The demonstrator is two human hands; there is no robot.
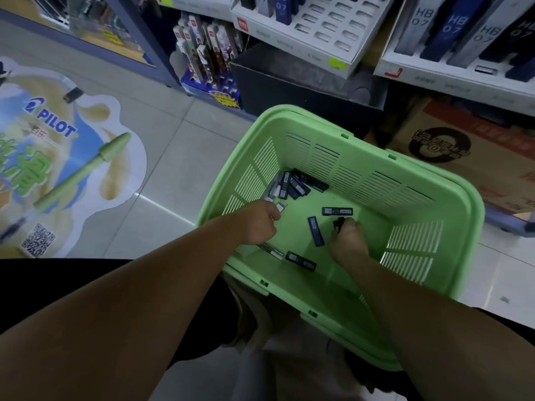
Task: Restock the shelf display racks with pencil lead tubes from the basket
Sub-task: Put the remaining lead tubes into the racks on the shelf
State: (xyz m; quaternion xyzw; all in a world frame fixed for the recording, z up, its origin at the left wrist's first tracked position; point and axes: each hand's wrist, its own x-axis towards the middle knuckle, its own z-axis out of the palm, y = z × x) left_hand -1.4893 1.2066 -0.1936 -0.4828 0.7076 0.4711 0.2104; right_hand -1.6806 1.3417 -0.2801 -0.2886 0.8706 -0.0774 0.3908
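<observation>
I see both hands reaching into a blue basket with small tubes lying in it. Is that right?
Not blue: the head view shows the basket is green. The rest holds: the left hand and right hand both reach into it, where small tubes lie.

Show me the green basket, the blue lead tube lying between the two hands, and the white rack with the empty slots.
green basket [367, 146]: head view, far rim.
blue lead tube [315, 230]: head view, middle of the tube.
white rack [327, 26]: head view, slotted top face.
</observation>
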